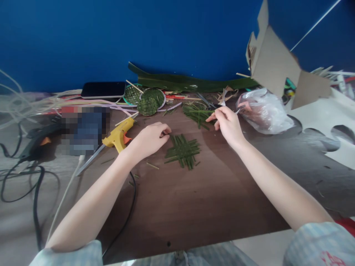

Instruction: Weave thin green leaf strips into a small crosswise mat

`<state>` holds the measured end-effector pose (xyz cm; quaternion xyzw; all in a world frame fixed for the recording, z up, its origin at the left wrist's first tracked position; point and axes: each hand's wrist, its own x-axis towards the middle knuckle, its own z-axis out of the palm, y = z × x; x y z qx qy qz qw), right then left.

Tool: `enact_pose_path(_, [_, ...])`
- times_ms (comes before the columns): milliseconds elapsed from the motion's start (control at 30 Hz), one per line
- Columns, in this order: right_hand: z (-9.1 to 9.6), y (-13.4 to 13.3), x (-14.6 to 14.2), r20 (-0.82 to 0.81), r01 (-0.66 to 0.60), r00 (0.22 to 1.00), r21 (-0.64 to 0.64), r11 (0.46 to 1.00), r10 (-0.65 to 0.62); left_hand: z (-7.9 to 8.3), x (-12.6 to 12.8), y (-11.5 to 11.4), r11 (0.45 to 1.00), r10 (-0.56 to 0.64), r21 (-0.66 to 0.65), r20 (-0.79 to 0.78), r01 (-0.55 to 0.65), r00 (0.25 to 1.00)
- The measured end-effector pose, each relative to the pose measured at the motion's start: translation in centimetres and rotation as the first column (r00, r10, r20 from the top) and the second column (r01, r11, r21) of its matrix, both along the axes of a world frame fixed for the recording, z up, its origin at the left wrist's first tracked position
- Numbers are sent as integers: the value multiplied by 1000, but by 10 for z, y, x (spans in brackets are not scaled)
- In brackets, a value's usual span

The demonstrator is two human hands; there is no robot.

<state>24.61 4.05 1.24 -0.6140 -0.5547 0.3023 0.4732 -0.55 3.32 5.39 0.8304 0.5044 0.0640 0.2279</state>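
A small mat of woven green leaf strips [183, 150] lies on the dark brown board [194, 207]. My left hand [151, 139] rests at its left edge, fingers curled together against the strips. My right hand [227, 122] is raised behind the mat beside a loose pile of green strips [197, 112], its fingers pinched on a thin pale stick that points right.
A yellow glue gun [118, 136] with a black cord lies left of the mat. Round woven green discs [148, 101], a phone [103, 89] and long green leaves [191, 83] sit at the back. A plastic bag [263, 112] and cardboard pieces [277, 70] are on the right.
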Motion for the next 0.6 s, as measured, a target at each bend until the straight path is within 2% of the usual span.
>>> enact_pose_path(133, [5, -3, -3, -9, -44, 999, 47, 998, 44, -4, 0, 0, 1000, 21, 4, 13, -21, 1000])
enact_pose_path(233, [10, -7, -8, -12, -99, 995, -4, 995, 99, -10, 3, -3, 999, 22, 28, 10, -22, 1000])
enact_pose_path(367, [14, -11, -14, 6, -170, 985, -66, 983, 171, -17, 8, -6, 995, -5, 102, -72, 13, 997])
enact_pose_path(600, [13, -16, -17, 40, -261, 963, -124, 957, 268, -18, 9, -4, 990, 13, 141, -130, 6, 991])
